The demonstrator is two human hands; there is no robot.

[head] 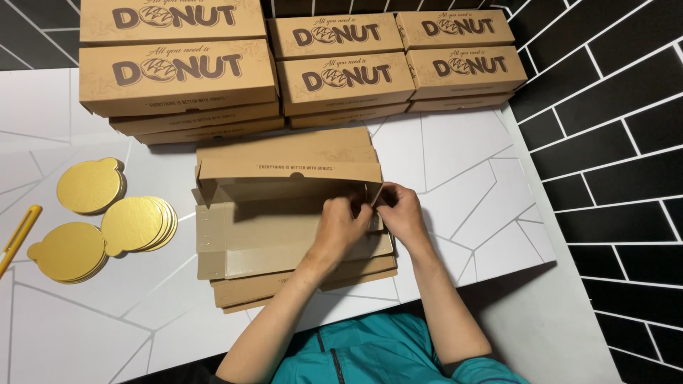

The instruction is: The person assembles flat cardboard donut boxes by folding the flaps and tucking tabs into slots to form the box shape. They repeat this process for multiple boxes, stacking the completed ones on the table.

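Note:
A half-folded brown cardboard box (270, 227) lies on a stack of flat box blanks (284, 288) in front of me. Its back wall stands up and its right side flap (376, 193) is raised. My left hand (341, 224) pinches the box's right end from the inside. My right hand (400, 210) grips the same side flap from the outside. Both hands meet at the box's right corner, fingers closed on the cardboard.
Stacks of finished brown printed boxes (178, 71) line the back of the white table (455, 163). Several gold round cake boards (131, 224) lie at the left, with a yellow tool (18, 238) at the left edge. A black tiled wall (612, 142) stands to the right.

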